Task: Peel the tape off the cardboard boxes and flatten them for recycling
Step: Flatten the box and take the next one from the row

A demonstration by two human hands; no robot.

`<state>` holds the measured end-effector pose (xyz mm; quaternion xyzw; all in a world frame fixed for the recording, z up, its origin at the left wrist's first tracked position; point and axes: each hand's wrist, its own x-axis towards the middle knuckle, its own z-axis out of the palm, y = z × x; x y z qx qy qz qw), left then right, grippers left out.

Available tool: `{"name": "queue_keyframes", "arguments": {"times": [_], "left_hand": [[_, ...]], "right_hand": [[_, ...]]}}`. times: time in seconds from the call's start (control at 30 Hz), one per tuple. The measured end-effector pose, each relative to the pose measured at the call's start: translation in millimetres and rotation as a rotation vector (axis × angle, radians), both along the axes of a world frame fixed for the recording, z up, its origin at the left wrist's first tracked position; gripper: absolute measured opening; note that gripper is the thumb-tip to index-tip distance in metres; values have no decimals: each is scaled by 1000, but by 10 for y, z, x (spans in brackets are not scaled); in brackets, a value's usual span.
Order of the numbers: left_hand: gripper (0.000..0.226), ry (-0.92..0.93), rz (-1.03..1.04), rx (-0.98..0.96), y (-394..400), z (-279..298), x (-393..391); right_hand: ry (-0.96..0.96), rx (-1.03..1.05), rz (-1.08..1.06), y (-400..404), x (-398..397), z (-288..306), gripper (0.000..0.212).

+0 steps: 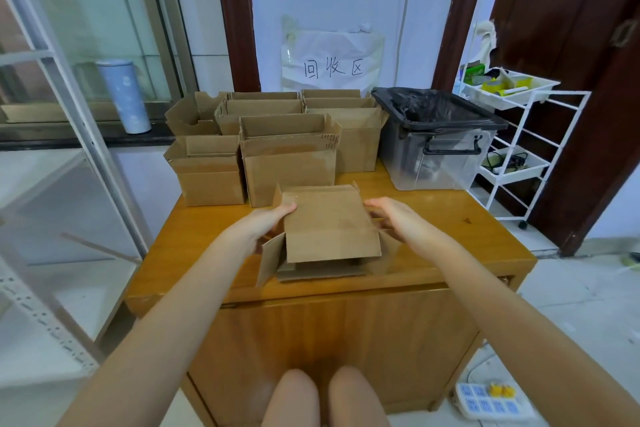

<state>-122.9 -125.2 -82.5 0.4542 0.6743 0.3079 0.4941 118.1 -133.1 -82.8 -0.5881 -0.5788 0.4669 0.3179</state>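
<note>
A small brown cardboard box [329, 225] lies on its side near the front of the wooden cabinet top [433, 225], its flaps splayed open towards me. My left hand [268, 222] grips the box's left edge, thumb on top. My right hand [394, 218] holds the right edge, fingers curled round the side. No tape shows on the visible face. Behind it stand several open cardboard boxes [287, 156] in a cluster.
A clear plastic bin [436, 149] lined with a black bag stands at the back right of the cabinet. A white wire trolley [519, 135] is to the right, a white shelf frame [69, 114] to the left. A power strip [491, 399] lies on the floor.
</note>
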Motion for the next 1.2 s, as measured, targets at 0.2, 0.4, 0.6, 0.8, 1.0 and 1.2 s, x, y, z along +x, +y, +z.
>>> {"name": "queue_keyframes", "arguments": {"times": [0.2,0.4,0.6,0.8,1.0,1.2], "left_hand": [[77,40,-28,47,-90,12,-56],[99,275,-355,303,-484,139,-146],[71,313,-357,335,-557,38,151],[46,530,-405,316,-443,-138,347],[44,871,-516,378,-227,-453,336],[62,962,-725,427,-183,-735,291]], "right_hand": [[-146,132,128,-146,111,-152,69],[-289,327,121,-340,134,-243,89],[-198,317,-8,-288,31,-329,63],[-305,246,-131,-161,229,-469,50],[-837,454,25,-227,336,-638,50],[-978,430,318,-183,228,-822,59]]}}
